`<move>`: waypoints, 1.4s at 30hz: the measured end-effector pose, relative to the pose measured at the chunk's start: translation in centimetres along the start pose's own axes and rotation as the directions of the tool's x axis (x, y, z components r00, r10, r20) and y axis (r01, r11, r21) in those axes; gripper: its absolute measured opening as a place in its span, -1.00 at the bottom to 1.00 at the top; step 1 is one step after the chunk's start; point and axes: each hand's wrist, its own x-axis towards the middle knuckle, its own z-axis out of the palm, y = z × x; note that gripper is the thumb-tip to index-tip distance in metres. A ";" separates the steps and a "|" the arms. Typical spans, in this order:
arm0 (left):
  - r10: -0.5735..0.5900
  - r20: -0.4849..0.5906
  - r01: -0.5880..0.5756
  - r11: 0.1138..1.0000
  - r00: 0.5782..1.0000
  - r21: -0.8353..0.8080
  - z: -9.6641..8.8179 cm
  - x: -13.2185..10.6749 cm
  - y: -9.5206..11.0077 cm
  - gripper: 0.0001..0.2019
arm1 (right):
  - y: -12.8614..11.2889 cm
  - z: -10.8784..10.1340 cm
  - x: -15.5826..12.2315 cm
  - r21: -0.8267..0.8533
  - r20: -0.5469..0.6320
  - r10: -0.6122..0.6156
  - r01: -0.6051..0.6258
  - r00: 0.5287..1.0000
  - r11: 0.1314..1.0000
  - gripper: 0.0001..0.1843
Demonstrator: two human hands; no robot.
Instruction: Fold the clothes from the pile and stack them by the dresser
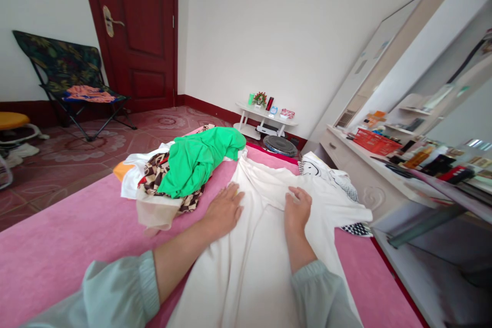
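Observation:
A cream-white garment (253, 256) lies spread on the pink bed cover (69, 236) in front of me. My left hand (223, 210) rests flat on its left side, fingers stretched out and together. My right hand (296, 208) presses on the cloth near its middle, fingers curled down at the tips; whether it pinches the fabric I cannot tell. To the left of my left hand sits a pile of clothes with a green top (200, 156) on a brown patterned piece (156, 171).
Another white garment with a drawn face (326, 171) and a dotted piece lies right of the cream one. A dresser (369, 174) with a red basket (371, 141) and bottles stands at the right. A folding chair (69, 77), door and low white stand (265, 115) are beyond.

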 end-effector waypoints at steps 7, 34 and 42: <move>0.000 -0.024 0.000 1.000 1.000 -0.003 -0.2 0.0 0.2 -0.56 | -0.6 1.0 5.9 -0.371 0.240 0.023 0.070 0.971 0.926 -0.66; 0.075 -0.010 -0.076 0.996 0.997 -0.055 -0.6 0.0 0.3 -0.59 | -5.7 5.8 5.2 -0.216 0.689 -0.415 0.715 0.595 0.665 -0.54; 0.089 0.021 -0.087 0.994 0.996 -0.072 -0.7 0.0 -0.2 -0.57 | -5.1 7.9 6.5 -0.292 0.805 -0.178 0.638 0.566 0.713 -0.53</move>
